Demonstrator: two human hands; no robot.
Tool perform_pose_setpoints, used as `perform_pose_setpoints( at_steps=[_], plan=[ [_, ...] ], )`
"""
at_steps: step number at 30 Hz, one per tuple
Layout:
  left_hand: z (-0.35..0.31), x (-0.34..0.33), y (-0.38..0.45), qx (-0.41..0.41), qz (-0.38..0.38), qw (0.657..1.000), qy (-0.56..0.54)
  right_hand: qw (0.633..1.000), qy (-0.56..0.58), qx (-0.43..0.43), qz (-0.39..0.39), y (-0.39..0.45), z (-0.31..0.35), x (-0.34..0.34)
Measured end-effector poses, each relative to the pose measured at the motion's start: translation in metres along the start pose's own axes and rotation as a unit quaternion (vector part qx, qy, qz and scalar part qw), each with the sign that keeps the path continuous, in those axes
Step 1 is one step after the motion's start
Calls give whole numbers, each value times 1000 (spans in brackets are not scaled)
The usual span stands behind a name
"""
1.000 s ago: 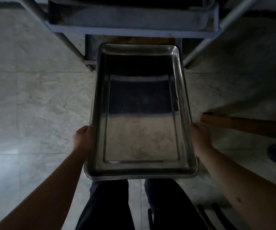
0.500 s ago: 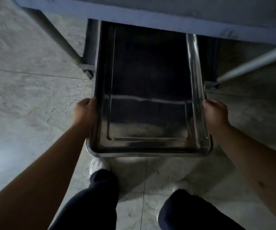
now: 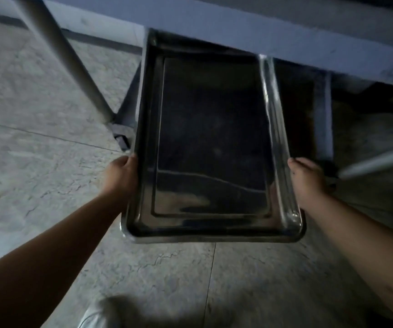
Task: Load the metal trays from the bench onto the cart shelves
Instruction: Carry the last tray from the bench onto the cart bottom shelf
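Observation:
A rectangular metal tray (image 3: pixel 211 143) lies lengthwise in front of me, its far end reaching under the blue-grey cart shelf (image 3: pixel 250 29). My left hand (image 3: pixel 121 175) grips the tray's left rim near the middle. On the opposite rim, my right hand (image 3: pixel 308 177) holds on at about the same height. The tray's near end juts out over the floor. Whether its far end rests on a lower shelf is hidden in the dark.
A slanted grey cart leg (image 3: pixel 58 50) rises at the left, with a caster (image 3: pixel 122 138) at its foot. Another frame bar (image 3: pixel 377 159) runs at the right. Marble floor tiles (image 3: pixel 37 162) surround the cart. My shoe (image 3: pixel 91 316) shows at the bottom.
Both hands have carried the tray forward and down, from open floor in front of the cart to under its shelf. My view has moved closer to the cart.

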State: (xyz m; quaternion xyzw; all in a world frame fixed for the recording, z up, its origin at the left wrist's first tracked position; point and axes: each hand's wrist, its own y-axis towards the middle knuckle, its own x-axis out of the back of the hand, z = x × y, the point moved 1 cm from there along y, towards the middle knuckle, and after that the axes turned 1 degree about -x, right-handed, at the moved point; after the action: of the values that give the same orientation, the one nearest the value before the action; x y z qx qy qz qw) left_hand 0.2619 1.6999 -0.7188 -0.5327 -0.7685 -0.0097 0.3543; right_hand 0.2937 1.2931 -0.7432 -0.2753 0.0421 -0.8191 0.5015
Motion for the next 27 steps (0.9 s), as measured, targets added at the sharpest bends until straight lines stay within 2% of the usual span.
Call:
perform_pose_setpoints(
  at_steps=[3,8,13,17,18,20,21,23,25,27],
  plan=[
    [-9,-2,11,-18,-14,1000,-8,1000,17,14,7,10,14,-9],
    [-11,-3,11,18,8,999,-39,1000,-8,19,14,27,30,-16],
    [-18,-6,15,70,27,992,-99,987,-145,58,46,50,41,-12],
    [-21,-9,16,78,28,990,-116,973,-207,21,102,35,38,8],
    [-20,-9,16,76,25,990,-114,966,-238,8,100,24,29,14],
    [-20,-9,15,80,20,989,-122,963,-265,-4,42,-4,4,25],
    [-20,-9,14,83,22,988,-127,971,-237,-7,5,-19,-9,30],
    [-21,-12,11,82,26,987,-136,992,-109,-38,-47,-37,-27,32],
    [-20,-14,10,73,18,988,-133,993,-3,-93,-77,-39,-31,28],
    [-23,-18,8,61,8,991,-116,986,56,-122,-98,-33,-30,28]
  ],
)
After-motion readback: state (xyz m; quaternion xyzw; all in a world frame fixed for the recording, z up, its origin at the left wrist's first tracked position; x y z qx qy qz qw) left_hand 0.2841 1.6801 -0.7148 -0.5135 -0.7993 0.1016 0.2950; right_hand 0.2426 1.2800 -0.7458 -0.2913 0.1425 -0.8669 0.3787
